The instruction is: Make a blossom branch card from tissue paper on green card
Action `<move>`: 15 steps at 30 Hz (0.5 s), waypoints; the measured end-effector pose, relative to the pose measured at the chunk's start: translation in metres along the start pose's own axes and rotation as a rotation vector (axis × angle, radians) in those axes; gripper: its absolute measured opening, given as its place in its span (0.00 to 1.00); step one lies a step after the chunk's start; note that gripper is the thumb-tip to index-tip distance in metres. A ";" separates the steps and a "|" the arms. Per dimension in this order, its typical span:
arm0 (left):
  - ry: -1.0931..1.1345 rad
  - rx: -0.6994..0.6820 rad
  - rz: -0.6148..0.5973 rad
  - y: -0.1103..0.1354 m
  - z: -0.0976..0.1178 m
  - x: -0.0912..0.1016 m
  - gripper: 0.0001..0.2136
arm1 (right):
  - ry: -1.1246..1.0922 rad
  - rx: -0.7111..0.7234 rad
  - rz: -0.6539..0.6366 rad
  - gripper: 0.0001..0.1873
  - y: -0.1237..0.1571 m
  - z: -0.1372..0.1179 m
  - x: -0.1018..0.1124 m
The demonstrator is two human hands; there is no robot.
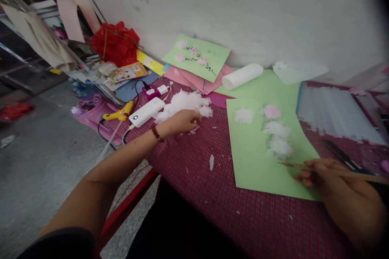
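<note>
My left hand (184, 121) reaches to the near edge of a pile of white tissue pieces (185, 102). Its fingers are curled together, and what is between them, if anything, is hidden. My right hand (340, 186) grips a thin wooden stick (299, 166) with a pointed tip, held over a light green sheet of paper (252, 158). On that sheet sit several fluffy tissue flowers: a white one (243, 115) at the left, and a column on the right with a pink-centred flower (271, 111) at its top.
Behind lies a green card with pink flowers (197, 57), beside a white paper roll (242, 76). A yellow glue gun (119, 112) and white power bank (146, 112) are left. Black-handled scissors (340, 153) and translucent strips (337, 111) lie right. Paper scraps (211, 162) dot the red cloth.
</note>
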State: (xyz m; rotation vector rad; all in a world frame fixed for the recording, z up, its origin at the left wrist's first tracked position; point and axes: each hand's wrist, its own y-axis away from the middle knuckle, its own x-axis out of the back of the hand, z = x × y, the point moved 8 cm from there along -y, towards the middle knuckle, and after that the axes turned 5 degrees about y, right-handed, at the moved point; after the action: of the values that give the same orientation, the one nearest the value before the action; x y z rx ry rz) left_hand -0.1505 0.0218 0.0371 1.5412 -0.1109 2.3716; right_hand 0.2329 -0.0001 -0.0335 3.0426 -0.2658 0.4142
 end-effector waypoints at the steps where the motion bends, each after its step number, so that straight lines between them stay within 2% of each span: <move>1: 0.022 0.017 -0.062 -0.002 -0.008 -0.001 0.12 | 0.002 -0.015 -0.021 0.07 0.000 0.000 -0.001; 4: 0.036 0.019 -0.151 -0.005 -0.017 -0.007 0.15 | -0.001 -0.021 -0.048 0.07 -0.001 -0.001 -0.001; 8: 0.073 0.019 -0.149 -0.005 -0.015 -0.006 0.06 | -0.023 -0.012 -0.048 0.07 0.000 -0.003 -0.002; 11: 0.182 0.006 -0.097 -0.003 -0.001 0.011 0.04 | -0.024 0.008 -0.056 0.07 0.002 -0.007 -0.003; 15: 0.554 0.003 -0.141 -0.004 0.030 0.021 0.02 | -0.056 0.019 -0.063 0.10 0.003 -0.015 -0.003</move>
State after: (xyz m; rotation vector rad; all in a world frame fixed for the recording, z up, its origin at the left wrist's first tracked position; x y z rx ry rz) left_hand -0.1308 0.0236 0.0685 0.8113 0.1210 2.5787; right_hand 0.2253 -0.0015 -0.0200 3.0754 -0.1693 0.3305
